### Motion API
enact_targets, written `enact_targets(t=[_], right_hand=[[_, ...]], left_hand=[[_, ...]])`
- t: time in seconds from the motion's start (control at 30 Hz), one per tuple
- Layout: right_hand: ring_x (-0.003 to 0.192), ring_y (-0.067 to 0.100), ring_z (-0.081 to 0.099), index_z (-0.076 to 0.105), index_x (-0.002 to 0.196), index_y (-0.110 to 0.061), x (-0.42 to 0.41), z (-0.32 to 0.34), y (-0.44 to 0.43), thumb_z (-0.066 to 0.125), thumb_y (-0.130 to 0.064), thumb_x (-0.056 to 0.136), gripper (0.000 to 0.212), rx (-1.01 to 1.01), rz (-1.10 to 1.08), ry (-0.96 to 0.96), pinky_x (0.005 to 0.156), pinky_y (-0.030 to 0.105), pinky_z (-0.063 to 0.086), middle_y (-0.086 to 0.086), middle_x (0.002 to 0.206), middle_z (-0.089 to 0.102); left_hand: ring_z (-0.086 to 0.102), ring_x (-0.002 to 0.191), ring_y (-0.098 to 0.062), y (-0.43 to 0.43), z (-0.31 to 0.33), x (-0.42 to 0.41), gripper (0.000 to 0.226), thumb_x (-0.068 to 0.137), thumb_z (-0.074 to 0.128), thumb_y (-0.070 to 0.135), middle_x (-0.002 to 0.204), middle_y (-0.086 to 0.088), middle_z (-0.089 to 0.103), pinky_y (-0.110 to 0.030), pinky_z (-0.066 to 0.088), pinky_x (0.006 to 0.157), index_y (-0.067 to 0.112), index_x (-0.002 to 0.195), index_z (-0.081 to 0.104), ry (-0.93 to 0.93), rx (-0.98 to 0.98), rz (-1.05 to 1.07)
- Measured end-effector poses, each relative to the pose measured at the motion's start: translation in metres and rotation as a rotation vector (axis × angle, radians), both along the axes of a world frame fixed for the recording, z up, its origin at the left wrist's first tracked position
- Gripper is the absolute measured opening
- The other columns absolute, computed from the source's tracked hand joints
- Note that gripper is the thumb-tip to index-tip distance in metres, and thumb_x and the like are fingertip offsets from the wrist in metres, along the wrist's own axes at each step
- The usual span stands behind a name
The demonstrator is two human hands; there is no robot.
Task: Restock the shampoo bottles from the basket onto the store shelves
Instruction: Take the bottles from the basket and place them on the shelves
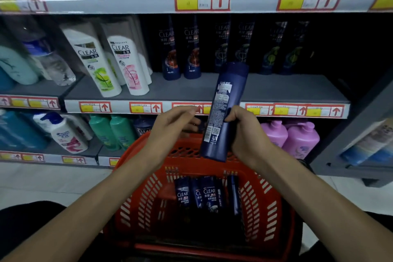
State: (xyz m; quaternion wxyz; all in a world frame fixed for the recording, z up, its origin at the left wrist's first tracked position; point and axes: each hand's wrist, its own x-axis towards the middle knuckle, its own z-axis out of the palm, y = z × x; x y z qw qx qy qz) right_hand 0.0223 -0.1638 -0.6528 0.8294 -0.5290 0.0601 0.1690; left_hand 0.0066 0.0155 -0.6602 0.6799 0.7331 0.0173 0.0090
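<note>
Head view: the fingers of the right hand curl round the right edge of a tall dark blue plastic shampoo bottle and grip it about halfway up. The bottle is upright, its upper end tilted slightly to the right and its printed back label and barcode facing the camera. Its lower end hangs above the far rim of the basket, and its upper end reaches up in front of the middle shelf.

The fingers of the left hand are loosely curled and hold nothing. Their tips are just beside the bottle's left edge; whether they touch it I cannot tell.

Below both forearms sits a red slotted plastic basket. Several more dark blue bottles marked CLEAR stand inside it against the far wall.

Beyond the hands, the grey middle shelf carries a row of dark bottles at the back and two white CLEAR bottles to the left. Red-and-yellow price tags line its front edge. On the lower shelf stand green bottles to the left and pink bottles to the right.
</note>
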Motion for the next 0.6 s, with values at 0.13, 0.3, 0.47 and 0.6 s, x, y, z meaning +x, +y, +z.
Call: enact_targets(t=[0.13,0.3,0.47,0.6], right_hand=[[0.089,0.025,0.067,0.064,0.110,-0.022,0.001,-0.002,0.001,0.063,-0.030,0.073,0.037,-0.263,-0.088,-0.103,0.087,0.046,0.054,0.003,0.094,0.073],[0.088,0.013,0.075,0.069,0.114,-0.030,0.001,0.003,0.009,0.074,-0.039,0.090,0.026,-0.455,-0.183,-0.308,0.081,0.037,0.058,-0.003,0.097,0.078],[0.102,0.015,0.072,0.063,0.129,-0.048,0.009,0.006,0.020,0.051,-0.051,0.096,0.035,-0.477,-0.227,-0.366,0.097,0.050,0.056,-0.006,0.107,0.076],[0.095,0.020,0.073,0.050,0.143,-0.051,0.012,0.008,0.022,0.055,-0.022,0.102,0.051,-0.499,-0.228,-0.462,0.092,0.050,0.058,0.001,0.099,0.074]], left_hand=[[0.073,0.101,-0.013,-0.013,0.006,-0.001,0.021,0.103,0.060,0.024,0.107,0.007,0.078,-0.033,0.057,0.086,0.029,0.117,0.075,-0.061,0.057,-0.064],[0.071,0.109,-0.008,-0.023,0.015,-0.002,0.025,0.103,0.058,0.029,0.115,0.009,0.077,-0.029,0.055,0.098,0.027,0.124,0.072,-0.076,0.015,-0.069],[0.072,0.108,-0.009,-0.031,0.025,0.005,0.030,0.100,0.058,0.046,0.111,0.009,0.078,-0.034,0.053,0.101,0.028,0.115,0.076,-0.027,-0.117,-0.039],[0.075,0.103,-0.023,-0.030,0.027,0.016,0.029,0.098,0.065,0.039,0.106,-0.004,0.079,-0.037,0.057,0.094,0.020,0.118,0.076,-0.005,-0.219,0.004]])
